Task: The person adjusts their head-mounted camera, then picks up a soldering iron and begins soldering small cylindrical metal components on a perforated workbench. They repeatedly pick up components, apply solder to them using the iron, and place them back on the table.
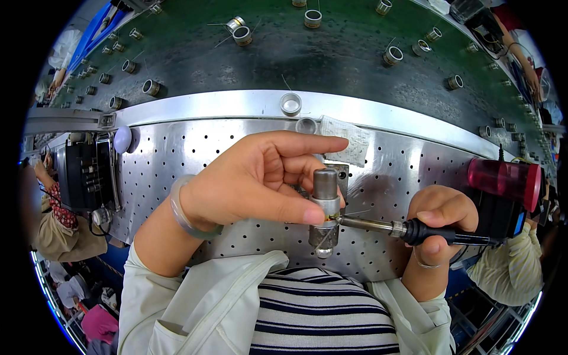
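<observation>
- A perforated metal table (160, 165) lies under both hands; beyond them, a dark green belt (195, 65) carries scattered cups (242, 41).
- The left hand (254, 177) pinches a metal ring (331, 205) on an upright post (325, 184), index finger outstretched above.
- The right hand (444, 213) grasps a soldering iron (414, 230), its tip at the ring, beside the left thumb.
- Beyond the left fingers lies a grey cloth (349, 139); right of the right hand, a red jar (503, 180).
</observation>
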Available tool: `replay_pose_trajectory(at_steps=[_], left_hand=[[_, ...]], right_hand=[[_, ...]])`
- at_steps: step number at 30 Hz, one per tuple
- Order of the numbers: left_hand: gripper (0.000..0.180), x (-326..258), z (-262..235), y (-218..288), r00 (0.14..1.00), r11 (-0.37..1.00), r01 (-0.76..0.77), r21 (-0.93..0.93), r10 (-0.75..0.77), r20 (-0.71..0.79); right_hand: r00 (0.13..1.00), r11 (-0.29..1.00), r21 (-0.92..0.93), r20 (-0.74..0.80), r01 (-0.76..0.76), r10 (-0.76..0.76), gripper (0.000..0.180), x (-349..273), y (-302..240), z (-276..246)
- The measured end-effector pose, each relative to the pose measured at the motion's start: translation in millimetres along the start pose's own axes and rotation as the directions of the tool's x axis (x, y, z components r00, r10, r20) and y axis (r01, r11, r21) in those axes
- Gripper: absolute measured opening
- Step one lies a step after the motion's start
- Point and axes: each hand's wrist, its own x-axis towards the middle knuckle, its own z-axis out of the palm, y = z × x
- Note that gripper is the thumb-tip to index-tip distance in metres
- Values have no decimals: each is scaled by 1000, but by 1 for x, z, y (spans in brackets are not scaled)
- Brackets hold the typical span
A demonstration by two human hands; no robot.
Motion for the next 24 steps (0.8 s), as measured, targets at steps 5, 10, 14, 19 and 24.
replay_pose_trajectory(at_steps=[5,10,14,19,24], left_hand=[[78,2,1,1,1000,1000,6,19,-6,-4],[78,2,3,1,1000,1000,12,9,-12,-13],[79,3,3,2,1000,1000,19,15,-19,-12],[79,4,4,1,1000,1000,21,18,-21,-13],[78,5,6,2,999,999,31,19,-31,-24]], right_hand=[[998,999,48,-48,-25,27,28,-1,-3,-2],[1000,1000,-4,-9,-14,14,29,-1,-1,-5],[1000,1000,-28,-4,-12,12,29,0,-3,-4],[1000,998,-58,-19,-10,9,30,0,-4,-3],[1000,995,-100,-14,9,-11,30,1,-5,-4]])
